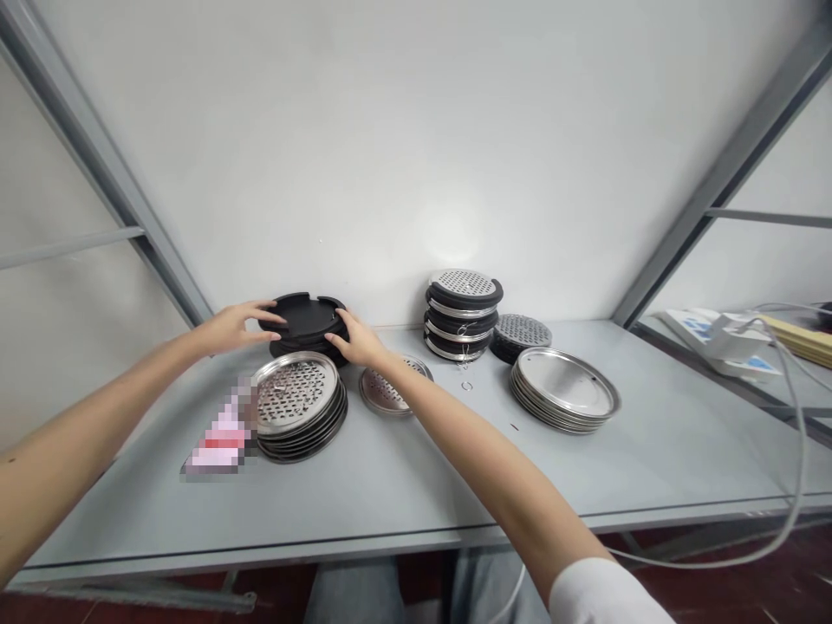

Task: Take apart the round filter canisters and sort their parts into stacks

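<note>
At the back left of the table stands a stack of black round trays (300,316), the top one with a raised rim and notches cut in it. My left hand (230,329) grips the left rim of the top tray, thumb low and fingers over the edge. On the opposite side my right hand (356,340) has its fingers and thumb at the right rim. In front of them is a pile of perforated metal grater discs (295,394). A single grater disc (385,390) lies flat under my right forearm.
Assembled black-and-metal round units (463,312) are stacked by the wall. Right of them sit dark perforated discs (522,331) and a pile of shiny metal lids (565,386). A small wire ring (466,386) lies nearby. A white cable (796,451) hangs at right; a grey frame borders the table.
</note>
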`<state>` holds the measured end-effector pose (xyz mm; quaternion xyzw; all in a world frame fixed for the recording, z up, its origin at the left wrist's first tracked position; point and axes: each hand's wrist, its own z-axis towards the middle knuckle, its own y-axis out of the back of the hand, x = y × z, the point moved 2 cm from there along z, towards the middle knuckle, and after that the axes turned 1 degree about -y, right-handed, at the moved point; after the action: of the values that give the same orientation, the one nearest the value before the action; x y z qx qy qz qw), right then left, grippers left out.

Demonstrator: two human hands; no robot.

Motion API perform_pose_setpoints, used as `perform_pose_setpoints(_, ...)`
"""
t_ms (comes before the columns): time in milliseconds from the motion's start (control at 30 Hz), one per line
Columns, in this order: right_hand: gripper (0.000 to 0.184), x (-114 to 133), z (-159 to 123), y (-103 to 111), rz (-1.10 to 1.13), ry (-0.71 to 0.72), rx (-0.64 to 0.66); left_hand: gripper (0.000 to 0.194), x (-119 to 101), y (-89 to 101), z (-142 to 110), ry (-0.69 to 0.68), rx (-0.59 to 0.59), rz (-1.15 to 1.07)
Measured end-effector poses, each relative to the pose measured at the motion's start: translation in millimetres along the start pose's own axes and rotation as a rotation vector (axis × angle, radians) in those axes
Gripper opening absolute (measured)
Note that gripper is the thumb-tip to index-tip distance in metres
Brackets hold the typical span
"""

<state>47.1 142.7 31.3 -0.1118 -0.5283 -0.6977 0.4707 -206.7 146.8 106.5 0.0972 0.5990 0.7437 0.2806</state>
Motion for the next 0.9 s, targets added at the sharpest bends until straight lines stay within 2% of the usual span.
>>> perform_pose_setpoints(100, 0.067, -0.6, -0.4, 1.0, -0.008, 0.0, 0.006, 0.062, 1.8, -1.4, 1.8, 0.023, 0.043, -0.069)
perform_pose_setpoints(233, 0.065, -1.3, 0.5, 1.2, -0.009, 0.003, 0.003, 0.064, -0.5, -2.2, -1.4, 0.04, -0.018, -0.101)
perform_pose_setpoints(300, 0.065, -1.0, 1.4, 0.7, -0.012, 0.009, -0.003, 0.063, -3.0, -1.5, -0.9, 0.039, -0.005, -0.086)
perform_pose_setpoints(433, 0.065, -0.8, 3.2, -0.4, -0.018, 0.012, -0.005, 0.052, -10.4, 1.2, 5.9, -0.035, 0.087, -0.03)
perform_pose_setpoints(500, 0.064, -1.5, 3.4, -0.4, -0.019, 0.002, -0.008, 0.05, -13.9, 2.0, 8.2, -0.058, 0.08, -0.025)
perform_pose_setpoints(633, 0.064, -2.5, 3.2, 0.1, -0.024, 0.006, -0.008, 0.053, -15.7, -0.7, 5.7, -0.028, 0.027, -0.055)
perform_pose_setpoints(900, 0.065, 2.7, 4.4, -1.6, -0.05, 0.0, -0.006, 0.054, -13.6, -5.8, 2.4, -0.036, 0.063, -0.037)
